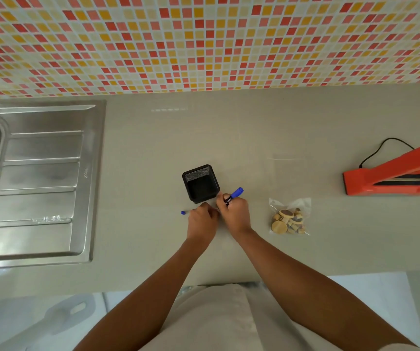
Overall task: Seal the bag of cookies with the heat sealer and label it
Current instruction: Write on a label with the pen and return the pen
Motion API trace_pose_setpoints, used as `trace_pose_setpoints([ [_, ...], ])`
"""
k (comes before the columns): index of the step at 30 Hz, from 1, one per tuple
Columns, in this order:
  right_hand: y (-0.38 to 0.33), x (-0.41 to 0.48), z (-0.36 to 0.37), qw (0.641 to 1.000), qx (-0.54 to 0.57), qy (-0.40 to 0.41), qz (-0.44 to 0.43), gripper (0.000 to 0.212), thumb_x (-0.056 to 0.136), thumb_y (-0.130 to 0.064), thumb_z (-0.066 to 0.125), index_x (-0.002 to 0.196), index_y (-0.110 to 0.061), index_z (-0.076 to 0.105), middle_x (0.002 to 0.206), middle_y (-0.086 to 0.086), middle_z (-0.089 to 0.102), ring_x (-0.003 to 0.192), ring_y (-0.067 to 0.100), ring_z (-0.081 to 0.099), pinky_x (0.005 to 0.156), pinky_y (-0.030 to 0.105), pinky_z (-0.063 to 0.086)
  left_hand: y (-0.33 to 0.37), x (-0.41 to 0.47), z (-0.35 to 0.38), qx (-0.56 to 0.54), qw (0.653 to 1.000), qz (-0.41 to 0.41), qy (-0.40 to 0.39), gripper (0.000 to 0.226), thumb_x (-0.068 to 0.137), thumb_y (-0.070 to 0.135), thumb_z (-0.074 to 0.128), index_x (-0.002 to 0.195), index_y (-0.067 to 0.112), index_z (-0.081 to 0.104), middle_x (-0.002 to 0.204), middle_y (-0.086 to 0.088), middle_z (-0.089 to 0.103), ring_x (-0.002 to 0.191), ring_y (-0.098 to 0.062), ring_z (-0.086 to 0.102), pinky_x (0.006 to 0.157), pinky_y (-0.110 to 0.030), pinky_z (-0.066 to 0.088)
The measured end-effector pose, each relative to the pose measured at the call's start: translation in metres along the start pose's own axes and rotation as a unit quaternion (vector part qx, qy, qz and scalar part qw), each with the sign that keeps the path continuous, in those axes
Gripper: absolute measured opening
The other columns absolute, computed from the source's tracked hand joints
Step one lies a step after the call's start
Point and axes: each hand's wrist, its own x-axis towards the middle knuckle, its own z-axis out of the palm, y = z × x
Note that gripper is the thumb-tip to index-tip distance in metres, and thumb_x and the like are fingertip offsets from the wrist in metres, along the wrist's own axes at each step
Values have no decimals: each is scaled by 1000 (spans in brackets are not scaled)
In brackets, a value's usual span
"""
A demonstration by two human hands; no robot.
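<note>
The marker [234, 195] in my right hand [235, 211] is smooth plastic — like the heat sealer [391, 178]. Bag [289, 216]: clear, glossy film. Sink [42, 183]: brushed, shiny steel. Pen pot [200, 183] — black mesh.

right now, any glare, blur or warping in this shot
Head view: wide-angle warping bows the tiled wall and counter edge; glare streaks the sink drainboard; left hand, right hand and marker look slightly soft; bag of cookies and heat sealer read clearly; shadows faint.

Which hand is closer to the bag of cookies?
The right hand. It holds a blue marker just left of the bag of cookies. The left hand, gripping a thin blue-tipped pen, is farther away, beyond the right hand.
</note>
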Motion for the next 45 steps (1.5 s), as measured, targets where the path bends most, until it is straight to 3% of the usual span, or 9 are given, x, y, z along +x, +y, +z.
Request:
trace_pose_setpoints([
  [3, 1, 0, -1, 1000, -4, 1, 3, 48, 98, -25, 57, 55, -12, 40, 48, 14, 46, 45, 27, 41, 50, 47, 41, 0, 0, 0, 8, 1000, 4, -2, 19, 96, 12, 52, 92, -3, 64, 82, -15, 68, 63, -19, 51, 58, -27, 38],
  [6, 4, -2, -2, 1000, -4, -1, 12, 48, 98, -27, 57, 58, -4, 47, 50, 14, 50, 47, 30, 46, 49, 46, 42, 1, 0, 0, 17, 1000, 8, -5, 20, 96, 13, 52, 93, -4, 63, 86, -18, 69, 65, -19, 51, 58, -27, 37],
  [12, 0, -4, -9, 999, -35, 6, -15, 46, 98, -26, 56, 55, -14, 41, 47, 9, 43, 44, 23, 39, 48, 41, 38, 4, 0, 1, 66, 997, 25, -8, 25, 98, 20, 49, 94, -2, 60, 87, -18, 69, 73, -29, 63, 61, -37, 49],
  [16, -3, -4, -8, 999, -41, -8, -9, 46, 96, -35, 50, 55, -14, 43, 48, 13, 46, 45, 23, 40, 49, 39, 36, 5, 0, 2, 106, 994, 27, -11, 26, 99, 23, 46, 94, 0, 57, 88, -18, 69, 75, -29, 64, 58, -32, 41],
  [22, -2, -3, -9, 999, -41, -17, -1, 45, 99, -24, 57, 57, -14, 44, 49, 2, 44, 45, 18, 40, 49, 29, 33, 7, 2, 2, 103, 994, 16, -20, 26, 99, 25, 47, 95, 1, 56, 88, -19, 68, 80, -34, 66, 62, -37, 48],
  [26, 1, -4, -9, 1000, -20, -12, 17, 46, 99, -25, 57, 58, -3, 51, 50, 10, 50, 47, 24, 45, 51, 35, 37, 5, 3, 2, 101, 995, 13, -21, 26, 99, 26, 47, 97, 1, 56, 88, -18, 68, 80, -33, 65, 60, -33, 43],
  [30, 1, -4, -9, 1000, -18, -10, 18, 46, 99, -25, 57, 57, -8, 49, 49, 7, 48, 46, 20, 42, 49, 31, 34, 5, 2, 2, 98, 995, 15, -23, 25, 99, 26, 47, 93, 3, 54, 88, -18, 67, 79, -33, 65, 59, -33, 43],
  [36, 5, -3, -7, 999, -23, -7, 22, 49, 100, -29, 55, 59, -2, 52, 51, 13, 52, 49, 29, 49, 52, 41, 41, 4, 2, 1, 106, 994, 21, -20, 20, 98, 24, 46, 85, 8, 44, 86, -20, 66, 79, -36, 64, 58, -33, 40],
  [45, 5, -4, -7, 999, -31, -3, 14, 47, 100, -28, 54, 60, -3, 54, 53, 13, 54, 50, 28, 51, 52, 43, 44, 6, 2, 1, 108, 994, 12, -22, 20, 99, 24, 46, 85, 9, 44, 80, -14, 61, 68, -25, 52, 58, -32, 40],
])
